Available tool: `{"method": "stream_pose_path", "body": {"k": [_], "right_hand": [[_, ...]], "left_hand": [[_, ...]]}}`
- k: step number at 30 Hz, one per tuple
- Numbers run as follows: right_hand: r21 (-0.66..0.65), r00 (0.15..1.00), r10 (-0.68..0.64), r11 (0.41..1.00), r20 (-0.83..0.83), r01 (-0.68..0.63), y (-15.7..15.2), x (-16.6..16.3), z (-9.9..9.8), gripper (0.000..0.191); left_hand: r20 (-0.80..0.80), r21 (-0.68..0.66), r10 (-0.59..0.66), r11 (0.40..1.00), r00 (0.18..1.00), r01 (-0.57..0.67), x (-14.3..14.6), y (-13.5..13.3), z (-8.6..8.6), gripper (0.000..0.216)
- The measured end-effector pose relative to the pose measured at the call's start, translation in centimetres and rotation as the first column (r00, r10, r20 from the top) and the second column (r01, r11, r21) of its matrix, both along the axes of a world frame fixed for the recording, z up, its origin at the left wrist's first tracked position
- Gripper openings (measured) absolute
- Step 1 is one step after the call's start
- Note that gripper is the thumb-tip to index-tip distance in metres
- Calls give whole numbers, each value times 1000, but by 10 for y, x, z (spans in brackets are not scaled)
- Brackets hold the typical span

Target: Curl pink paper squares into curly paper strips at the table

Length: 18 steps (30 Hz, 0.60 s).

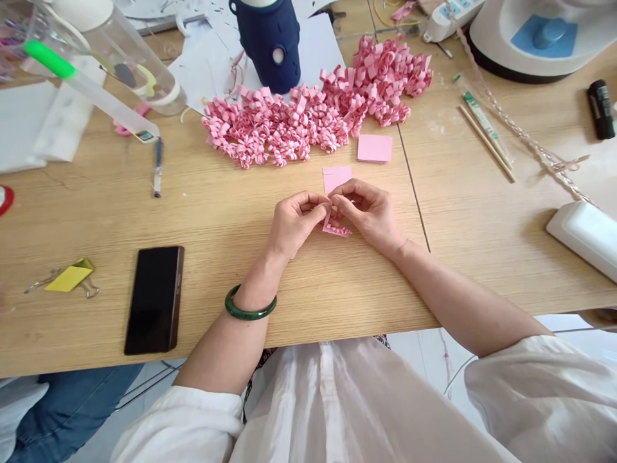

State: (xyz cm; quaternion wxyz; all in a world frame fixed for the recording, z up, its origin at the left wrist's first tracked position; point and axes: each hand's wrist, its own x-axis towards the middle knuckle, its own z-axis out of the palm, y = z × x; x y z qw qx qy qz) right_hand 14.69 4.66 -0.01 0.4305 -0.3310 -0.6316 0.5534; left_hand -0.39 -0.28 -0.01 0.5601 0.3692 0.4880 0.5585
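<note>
Both hands pinch pink paper piece (334, 226) between them: left hand (294, 222), right hand (369, 212), fingertips meeting.

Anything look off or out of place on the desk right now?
Nothing stands out. Both hands, left and right, pinch a pink paper piece; the curled pink pile sits heaped behind, and the phone lies flat.

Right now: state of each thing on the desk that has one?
left hand: pinching the pink paper piece
right hand: pinching it too
pink paper piece: lower edge curled
phone: screen dark, lying flat
curled pink pieces: piled
binder clip: lying flat
pink square: flat, uncurled
</note>
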Motion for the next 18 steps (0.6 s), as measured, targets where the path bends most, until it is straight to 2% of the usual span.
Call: {"method": "stream_pose_path", "body": {"k": [5, 12, 18], "right_hand": [[6, 999, -36, 999, 24, 36, 2, -1, -3, 18], [-114, 997, -23, 993, -70, 15, 2, -1, -3, 32], [-136, 994, -12, 991, -113, -3, 1, -2, 2, 35]], "left_hand": [[-55, -16, 0, 1000, 998, -1, 2, -1, 4, 18], [29, -29, 8, 1000, 1000, -7, 2, -3, 5, 24], [-38, 22, 23, 1000, 999, -22, 2, -2, 3, 24]]}}
